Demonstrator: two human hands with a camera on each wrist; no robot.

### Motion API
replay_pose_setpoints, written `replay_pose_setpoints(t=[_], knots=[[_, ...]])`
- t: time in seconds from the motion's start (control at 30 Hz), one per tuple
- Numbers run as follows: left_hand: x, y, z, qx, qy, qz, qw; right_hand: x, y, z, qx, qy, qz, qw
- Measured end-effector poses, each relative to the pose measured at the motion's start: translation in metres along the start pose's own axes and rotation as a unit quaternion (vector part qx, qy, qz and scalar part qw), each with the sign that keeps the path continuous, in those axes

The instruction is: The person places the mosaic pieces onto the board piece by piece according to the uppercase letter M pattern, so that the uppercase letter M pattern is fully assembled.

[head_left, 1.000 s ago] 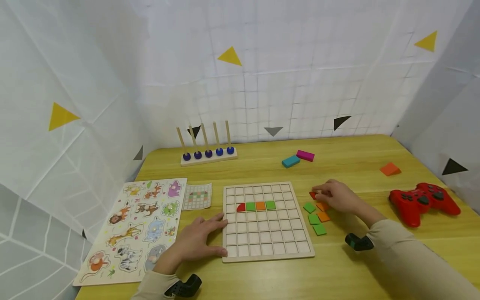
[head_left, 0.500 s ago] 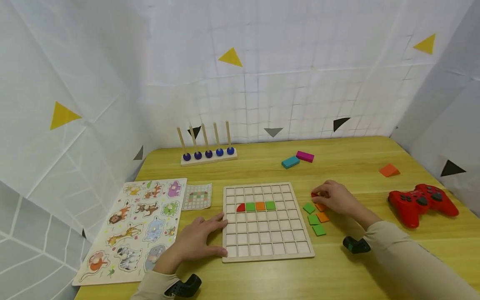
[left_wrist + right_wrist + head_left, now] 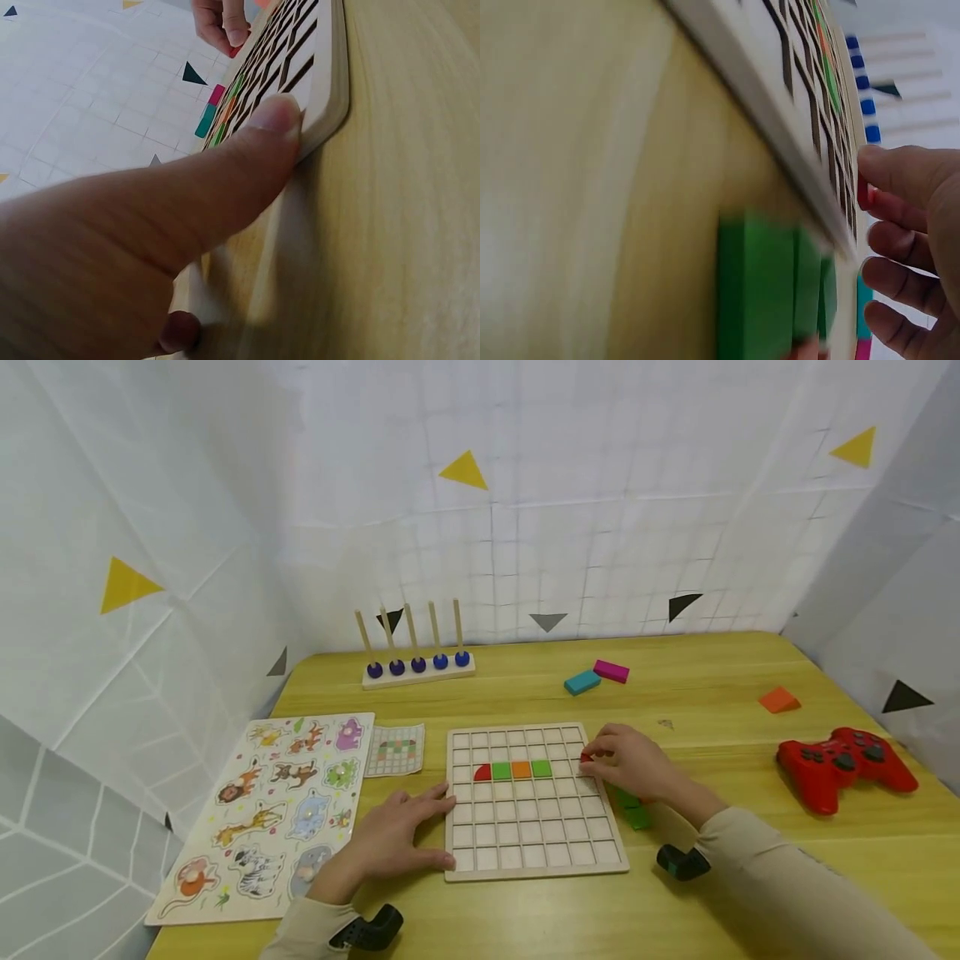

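A wooden grid board (image 3: 536,856) lies on the table with a row of a red quarter-round tile (image 3: 483,772), a green tile (image 3: 501,771), an orange tile (image 3: 521,770) and another green tile (image 3: 541,768). My left hand (image 3: 397,839) rests against the board's left edge, thumb and fingertips touching it. Over the board's right edge, my right hand (image 3: 633,762) pinches a small red tile (image 3: 863,191) between thumb and finger; its full shape is hidden. Loose green tiles (image 3: 636,817) lie beside the board, partly under the right hand.
A pattern card (image 3: 395,751) and an animal puzzle board (image 3: 258,827) lie to the left. Behind stands a peg rack (image 3: 420,672) with blue beads. A blue block (image 3: 582,682) and a magenta block (image 3: 612,672) lie at the back. At right are an orange wedge (image 3: 780,700) and red game controller (image 3: 846,768).
My right hand has picked up the red tile from the loose pile and moved left with it to the board's right edge. My left hand stays where it was.
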State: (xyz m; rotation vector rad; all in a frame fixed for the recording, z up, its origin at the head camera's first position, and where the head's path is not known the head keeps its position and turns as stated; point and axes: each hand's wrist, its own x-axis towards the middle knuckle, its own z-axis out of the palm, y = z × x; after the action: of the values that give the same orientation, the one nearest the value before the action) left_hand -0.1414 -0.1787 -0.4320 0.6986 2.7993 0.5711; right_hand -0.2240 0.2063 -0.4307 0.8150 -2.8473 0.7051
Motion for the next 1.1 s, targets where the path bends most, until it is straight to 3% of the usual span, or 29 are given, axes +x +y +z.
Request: replay_pose_setpoints(t=[0.13, 0.33, 0.87, 1.1], knots=[[0.000, 0.000, 0.001, 0.002, 0.002, 0.001, 1.0000, 0.006, -0.013, 0.007, -0.019, -0.001, -0.030, 0.9994], [-0.001, 0.001, 0.000, 0.002, 0.006, -0.001, 1.0000, 0.014, -0.022, 0.015, -0.037, -0.003, -0.042, 0.9984], [-0.001, 0.002, -0.001, 0.004, 0.005, 0.004, 1.0000, 0.014, -0.028, 0.016, -0.028, -0.001, -0.017, 0.9995], [0.000, 0.001, -0.001, 0.001, 0.005, 0.001, 1.0000, 0.011, -0.027, 0.013, -0.027, -0.024, -0.010, 0.9993]])
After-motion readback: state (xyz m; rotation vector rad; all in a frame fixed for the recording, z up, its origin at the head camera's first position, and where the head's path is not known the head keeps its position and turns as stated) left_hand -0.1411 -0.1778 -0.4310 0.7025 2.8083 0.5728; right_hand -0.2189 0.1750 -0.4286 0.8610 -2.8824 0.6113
